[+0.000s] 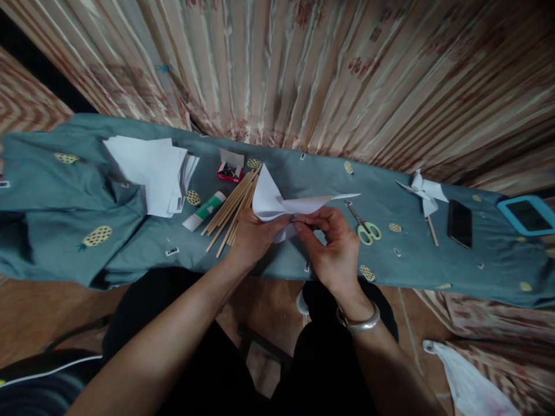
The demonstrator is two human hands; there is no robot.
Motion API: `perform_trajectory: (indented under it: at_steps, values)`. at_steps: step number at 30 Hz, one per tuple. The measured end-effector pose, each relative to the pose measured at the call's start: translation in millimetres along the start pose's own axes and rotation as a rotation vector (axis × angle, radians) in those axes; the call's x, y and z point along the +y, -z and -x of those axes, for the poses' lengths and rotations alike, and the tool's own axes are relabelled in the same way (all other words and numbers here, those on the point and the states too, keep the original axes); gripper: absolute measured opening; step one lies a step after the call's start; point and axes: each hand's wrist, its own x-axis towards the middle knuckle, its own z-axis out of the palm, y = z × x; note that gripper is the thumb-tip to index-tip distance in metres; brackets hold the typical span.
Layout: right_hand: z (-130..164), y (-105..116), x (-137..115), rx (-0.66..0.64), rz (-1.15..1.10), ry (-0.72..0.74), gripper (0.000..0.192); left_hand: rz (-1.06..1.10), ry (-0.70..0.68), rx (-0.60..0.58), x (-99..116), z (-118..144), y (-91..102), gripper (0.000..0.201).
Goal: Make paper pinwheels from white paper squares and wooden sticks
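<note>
A white paper pinwheel [273, 193] with curled blades is held up over the cloth-covered table in front of me. My left hand [255, 234] is closed around its near left side, the thumb pressed toward the centre. From the right, my right hand [329, 240] pinches at that same centre. Something tiny and dark shows at its fingertips, too small to name. Under and beside my left hand lie several thin wooden sticks [234, 205]. A small red box [229, 167] of dark metal pins stands open behind them. Green-handled scissors [364, 225] lie just right of my right hand.
A glue stick [204, 211] lies left of the sticks, near stacked white paper [151, 173]. Farther right are a pinwheel on a stick [427, 193], a phone [459, 223] and a blue-framed device [526, 215]. A pleated curtain [277, 75] hangs along the table's far edge.
</note>
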Motion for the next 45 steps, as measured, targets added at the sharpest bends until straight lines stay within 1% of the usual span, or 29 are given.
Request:
perform_trajectory:
  at_steps: [8, 14, 21, 26, 33, 37, 42, 45]
  values:
    - [-2.2, 1.8, 0.4, 0.014, 0.029, -0.013, 0.016, -0.057, -0.054, -0.016, 0.8, -1.6, 0.0, 0.009]
    - [-2.4, 2.4, 0.3, 0.003, 0.046, -0.031, 0.014, -0.106, -0.061, -0.031, -1.4, -3.2, 2.0, 0.007]
    - [-1.5, 4.1, 4.6, 0.002, 0.136, 0.007, 0.011, -0.151, -0.125, -0.063, -2.9, -4.3, 5.6, 0.005]
    - [-1.4, 5.0, 4.9, -0.013, 0.164, 0.008, 0.014, -0.196, -0.102, -0.072, -0.7, -5.2, 7.7, 0.006]
    - [-1.1, 6.0, 5.9, -0.028, 0.163, 0.016, 0.014, -0.154, -0.096, -0.087, 3.9, -6.6, 6.3, 0.008]
    - [-0.9, 5.9, 2.4, -0.029, 0.151, 0.035, 0.012, -0.153, -0.064, -0.094, 5.4, -7.0, 5.5, 0.009]
    - [-0.5, 5.9, -2.8, -0.002, 0.189, 0.103, 0.011, -0.102, -0.037, -0.101, 2.5, -6.2, 6.0, 0.015]
    - [0.1, 5.9, -3.4, -0.001, 0.189, 0.109, 0.012, -0.086, -0.014, -0.109, -1.3, -6.0, 7.5, 0.019]
